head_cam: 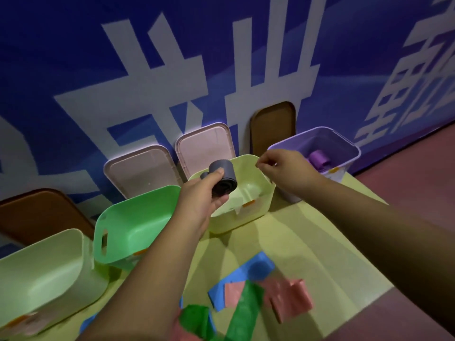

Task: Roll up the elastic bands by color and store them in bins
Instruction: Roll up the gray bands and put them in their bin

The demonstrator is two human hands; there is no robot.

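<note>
— What have I got in my hands?

— Your left hand grips a grey roll, fingers and thumb curled round it. You hold it above the near left part of the pale yellow-green bin. Your right hand hangs over that bin's far right corner, with the fingers curled and the tips pinched together right at the rim. Whether they pinch the rim or nothing at all, I cannot tell.

— And the bins around them?

— Just right of your right hand stands the purple bin, with a purple roll lying inside it. Left of the pale yellow-green bin sits a green bin, with a handle slot in its left end. Nearer you and further left is a pale bin of the same shape. All four stand on the yellow table.

— Behind them?

— Two pink lids and a brown lid lean against the blue wall behind the middle bins. A second brown lid leans at the far left.

— What lies loose?

— Near you, between your forearms, flat bands overlap in a heap. There is a blue band, a pink band to its right and a green band across the near side.
</note>
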